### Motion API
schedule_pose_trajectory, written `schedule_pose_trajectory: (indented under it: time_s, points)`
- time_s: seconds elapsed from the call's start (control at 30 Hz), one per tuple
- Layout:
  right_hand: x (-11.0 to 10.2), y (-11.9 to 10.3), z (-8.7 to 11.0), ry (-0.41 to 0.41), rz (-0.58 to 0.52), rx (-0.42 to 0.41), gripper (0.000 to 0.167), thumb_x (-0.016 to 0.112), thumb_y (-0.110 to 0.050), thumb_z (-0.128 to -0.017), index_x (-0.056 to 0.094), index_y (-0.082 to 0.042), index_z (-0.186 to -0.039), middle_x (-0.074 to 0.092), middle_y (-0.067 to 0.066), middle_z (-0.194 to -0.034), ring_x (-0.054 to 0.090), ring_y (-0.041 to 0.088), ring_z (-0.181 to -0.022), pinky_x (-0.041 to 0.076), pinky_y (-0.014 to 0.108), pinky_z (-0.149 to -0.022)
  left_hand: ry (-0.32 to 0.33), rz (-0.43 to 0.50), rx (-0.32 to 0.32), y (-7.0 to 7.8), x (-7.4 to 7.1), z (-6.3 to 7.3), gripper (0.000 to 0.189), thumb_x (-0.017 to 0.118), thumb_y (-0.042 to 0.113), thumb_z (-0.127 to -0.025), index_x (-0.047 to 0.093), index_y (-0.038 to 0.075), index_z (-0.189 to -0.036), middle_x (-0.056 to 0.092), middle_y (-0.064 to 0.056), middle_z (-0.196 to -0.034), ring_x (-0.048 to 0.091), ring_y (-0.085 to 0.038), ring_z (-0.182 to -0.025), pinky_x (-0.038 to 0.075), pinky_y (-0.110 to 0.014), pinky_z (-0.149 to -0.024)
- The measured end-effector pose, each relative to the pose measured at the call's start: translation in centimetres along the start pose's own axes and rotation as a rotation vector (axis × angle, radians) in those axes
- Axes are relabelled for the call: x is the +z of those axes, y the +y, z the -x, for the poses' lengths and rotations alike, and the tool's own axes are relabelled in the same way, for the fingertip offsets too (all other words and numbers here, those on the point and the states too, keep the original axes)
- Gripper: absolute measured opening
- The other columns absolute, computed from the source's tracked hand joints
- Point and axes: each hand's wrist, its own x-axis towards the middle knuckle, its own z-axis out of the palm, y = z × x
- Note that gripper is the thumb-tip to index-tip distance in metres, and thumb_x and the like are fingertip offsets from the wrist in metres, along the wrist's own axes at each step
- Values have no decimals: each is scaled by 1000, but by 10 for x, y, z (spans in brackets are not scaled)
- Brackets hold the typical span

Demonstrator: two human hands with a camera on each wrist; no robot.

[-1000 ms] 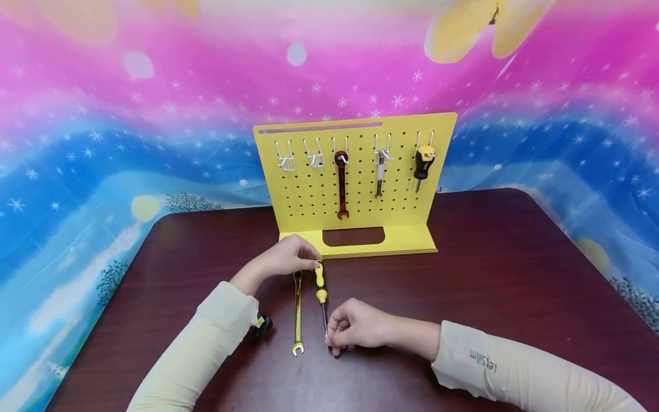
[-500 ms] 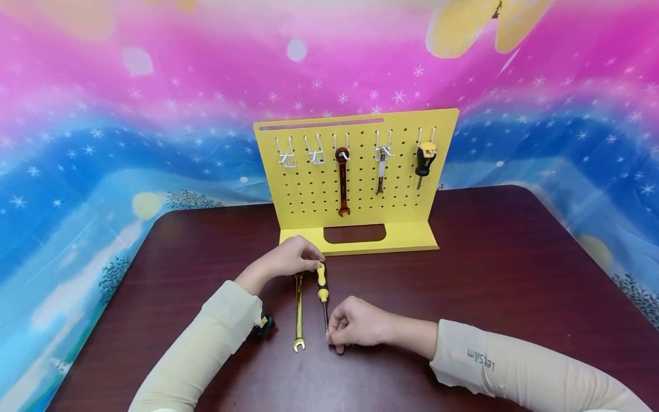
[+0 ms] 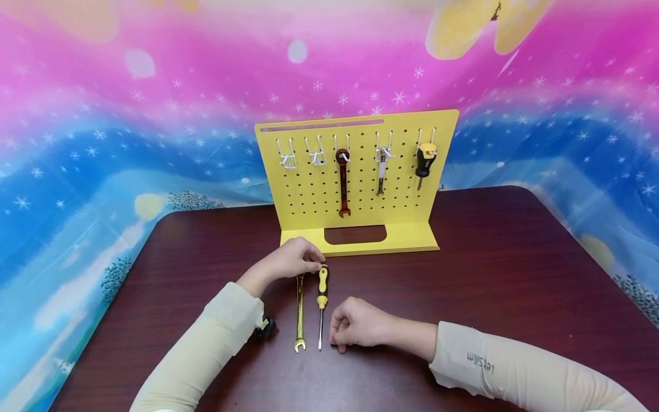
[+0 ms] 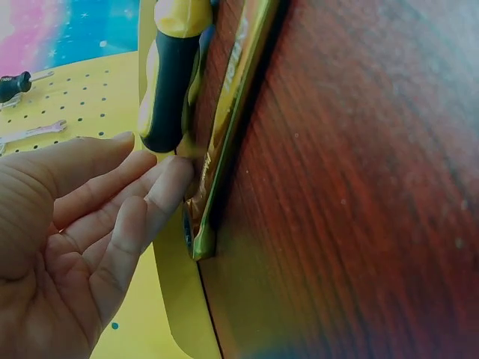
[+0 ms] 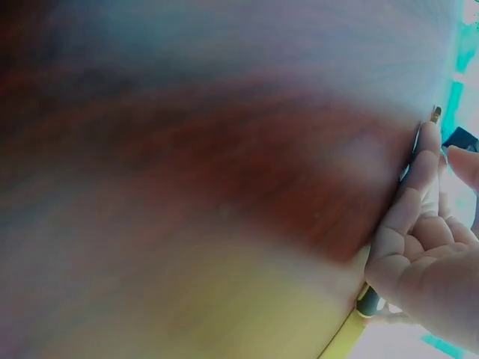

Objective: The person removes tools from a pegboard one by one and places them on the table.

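A screwdriver (image 3: 322, 283) with a yellow-and-black handle lies on the table, its shaft toward the person. Beside it on the left, roughly parallel, is a gold combination wrench (image 3: 300, 320). My left hand (image 3: 294, 257) is at the screwdriver's handle end and covers the wrench's far end in the head view. In the left wrist view its fingers (image 4: 168, 187) are loosely bent just below the handle, not wrapped round it; whether they touch it I cannot tell. To the right of the shaft tip, my right hand (image 3: 360, 323) rests low with loosely curled fingers, holding nothing.
A yellow pegboard stand (image 3: 360, 200) stands behind the tools. A dark red wrench (image 3: 344, 186), a small wrench (image 3: 381, 171) and a stubby screwdriver (image 3: 424, 161) hang on it. Two white hooks to the left bear no tools. A small black object (image 3: 265, 326) shows by the left cuff.
The screwdriver's tip has swung left, away from the right hand's fingers, and now lies nearly parallel to the gold wrench. Both hands have stayed almost in place.
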Motion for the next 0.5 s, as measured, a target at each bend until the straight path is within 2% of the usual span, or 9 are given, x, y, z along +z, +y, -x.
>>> schedule_pose_trajectory:
  time_s: [0.3, 0.5]
  points:
    - [-14, 4, 2, 17, -9, 11, 9, 64, 6, -82, 70, 1, -78, 68, 16, -64, 55, 10, -52, 42, 17, -49, 16, -37, -5, 2, -2, 2, 19, 69, 10, -93, 76, 4, -109, 76, -8, -101, 68, -10, -82, 56, -26, -75]
    - [-32, 13, 3, 80, 14, 15, 4, 66, 3, -83, 69, 3, -81, 68, 11, -67, 55, 10, -54, 48, 21, -51, 58, -84, 8, 5, -10, 5, 20, 69, 14, -93, 75, 4, -110, 76, -7, -105, 68, -15, -90, 56, -31, -80]
